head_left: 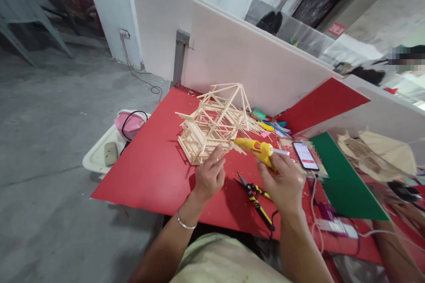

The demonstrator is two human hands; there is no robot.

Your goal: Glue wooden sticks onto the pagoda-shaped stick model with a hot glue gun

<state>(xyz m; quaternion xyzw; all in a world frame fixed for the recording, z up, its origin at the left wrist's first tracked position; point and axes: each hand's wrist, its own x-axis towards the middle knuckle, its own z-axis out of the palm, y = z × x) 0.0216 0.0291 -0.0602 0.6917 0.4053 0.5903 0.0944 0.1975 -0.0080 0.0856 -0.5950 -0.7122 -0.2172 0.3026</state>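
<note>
A house-like model of thin wooden sticks stands on the red tabletop, its open frame rising at the back. My left hand is at the model's near right edge, fingers bent and drawn together. What lies between those fingertips, if anything, is too small to make out. In my right hand is a yellow hot glue gun, with a whitish glue stick poking out of its rear. Its nozzle points left, close to the sticks at the model's right side. Black-and-yellow cutters lie open between my forearms.
Loose sticks lie behind the model, near a yellow-handled tool. Toward the right are a phone, a green board and a power strip with cables. White partitions border the back. Another person's forearm shows at the lower right.
</note>
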